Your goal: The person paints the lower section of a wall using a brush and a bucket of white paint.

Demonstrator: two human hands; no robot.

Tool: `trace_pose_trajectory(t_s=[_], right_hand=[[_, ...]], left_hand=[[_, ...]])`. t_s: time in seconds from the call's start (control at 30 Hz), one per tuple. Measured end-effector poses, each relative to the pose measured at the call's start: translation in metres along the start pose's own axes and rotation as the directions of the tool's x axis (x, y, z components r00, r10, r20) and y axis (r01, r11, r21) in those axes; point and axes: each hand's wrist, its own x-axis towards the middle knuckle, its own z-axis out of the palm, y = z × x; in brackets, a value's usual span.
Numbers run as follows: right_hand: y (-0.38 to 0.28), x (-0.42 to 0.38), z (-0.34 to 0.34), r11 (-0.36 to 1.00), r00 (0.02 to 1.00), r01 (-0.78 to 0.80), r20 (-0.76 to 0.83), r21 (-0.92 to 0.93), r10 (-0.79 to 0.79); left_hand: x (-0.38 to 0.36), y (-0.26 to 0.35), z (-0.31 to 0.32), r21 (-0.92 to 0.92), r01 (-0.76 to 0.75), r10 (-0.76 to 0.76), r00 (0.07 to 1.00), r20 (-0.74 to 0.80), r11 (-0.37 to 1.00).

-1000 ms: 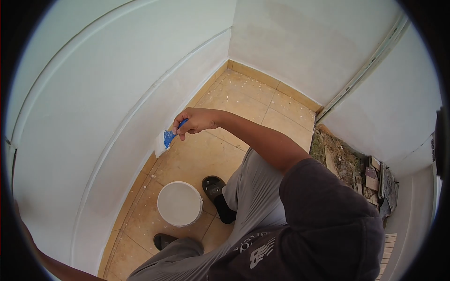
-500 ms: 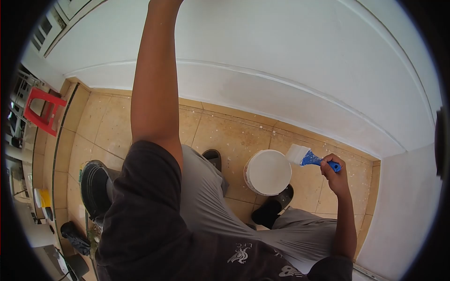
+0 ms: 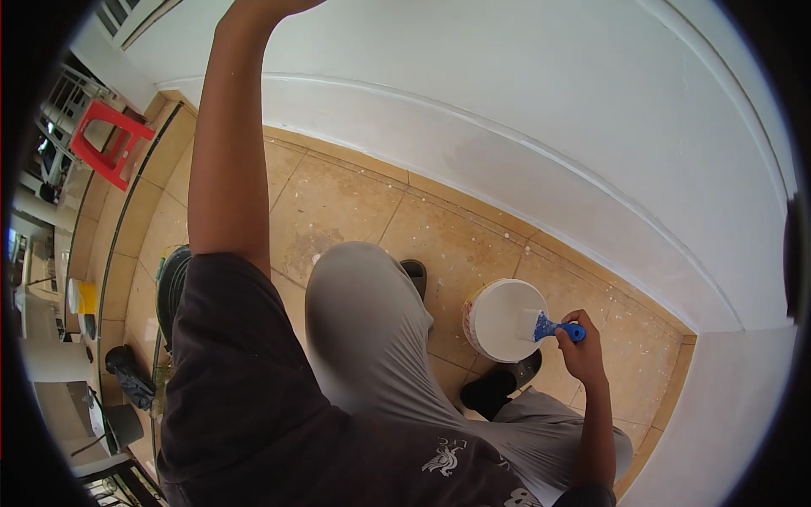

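Observation:
My right hand (image 3: 581, 346) is closed around the blue handle of a paintbrush (image 3: 551, 327). Its white bristles overlap the opening of a round white bucket (image 3: 473, 325) that holds white paint. The bucket stands on the tiled floor beside my sandalled foot (image 3: 498, 384). My left arm reaches up and forward along the white wall (image 3: 405, 51). Only the lower part of my left hand (image 3: 283, 6) shows at the top edge of the view, its fingers cut off by the frame.
Paint specks dot the tan tile floor (image 3: 338, 198). A dark bucket (image 3: 171, 283) is partly hidden behind my left sleeve. A red plastic stool (image 3: 110, 144) stands beyond the step edge at left, and a yellow and white container (image 3: 82, 296) sits lower down.
My right hand has brought the paintbrush left and down, from beside the bucket's rim to over its opening. The view has shifted, and my left arm appears farther left.

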Motion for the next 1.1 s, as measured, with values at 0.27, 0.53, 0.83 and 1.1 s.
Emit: trace_pose_trajectory(t_s=[0.27,0.53,0.83,1.1], right_hand=[[0.012,0.002,0.019,0.995,0.996,0.088,0.025,0.038,-0.089],[0.018,0.007,0.031,0.987,0.997,0.068,-0.045,0.143,-0.063],[0.010,0.002,0.034,0.986,0.997,0.040,-0.078,0.164,-0.027],[0.016,0.008,0.034,0.988,0.996,0.076,-0.053,0.133,-0.069]], left_hand=[[-0.353,-0.061,0.123,-0.109,0.688,-0.568,0.669,0.479,0.718],[-0.602,-0.024,0.202,-0.473,0.544,-0.678,-0.266,0.686,-0.692],[-0.578,-0.058,0.092,-0.968,-0.149,-0.802,-0.541,0.252,-0.204],[-0.598,-0.066,0.045,-0.997,-0.049,-0.743,-0.665,0.079,-0.063]])
